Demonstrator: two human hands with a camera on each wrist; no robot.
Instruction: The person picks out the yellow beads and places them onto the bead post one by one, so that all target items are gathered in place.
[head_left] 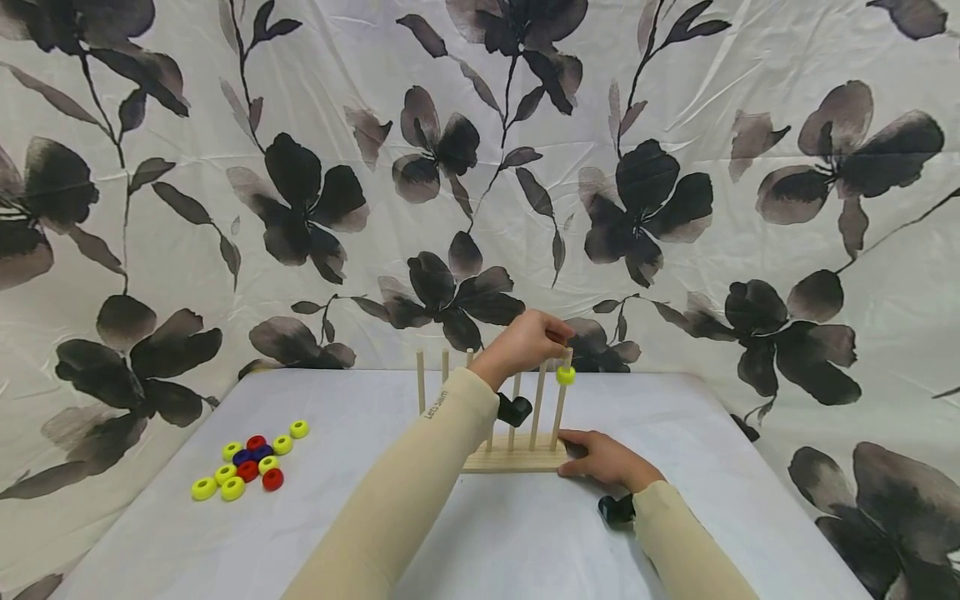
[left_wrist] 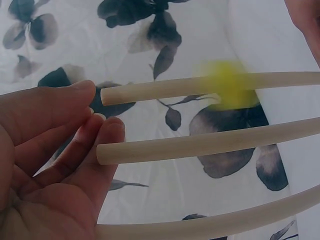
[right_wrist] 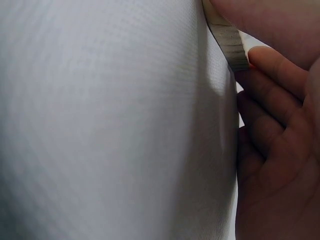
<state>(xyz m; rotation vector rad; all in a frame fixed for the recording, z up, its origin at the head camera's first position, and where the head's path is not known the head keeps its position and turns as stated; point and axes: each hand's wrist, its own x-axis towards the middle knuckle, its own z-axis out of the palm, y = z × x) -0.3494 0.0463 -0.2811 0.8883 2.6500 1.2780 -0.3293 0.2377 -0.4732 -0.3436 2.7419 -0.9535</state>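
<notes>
A wooden peg stand [head_left: 517,463] with a row of upright pegs sits on the table. On its rightmost peg is a yellow ring [head_left: 566,376], a little below the top; in the left wrist view the ring [left_wrist: 230,85] is blurred and apart from the fingers. My left hand [head_left: 528,342] is over that peg's tip, thumb and fingers loosely bent, with nothing between them. With the thumb in front and fingers behind, my right hand [head_left: 603,458] grips the right end of the base. The right wrist view shows the base's end [right_wrist: 231,47] between thumb and fingers.
To the left on the white table [head_left: 360,517] lie several loose rings: yellow [head_left: 203,488], red [head_left: 273,479] and dark blue [head_left: 242,457]. A floral cloth [head_left: 300,208] hangs behind the table. My left forearm crosses in front of the stand's left part.
</notes>
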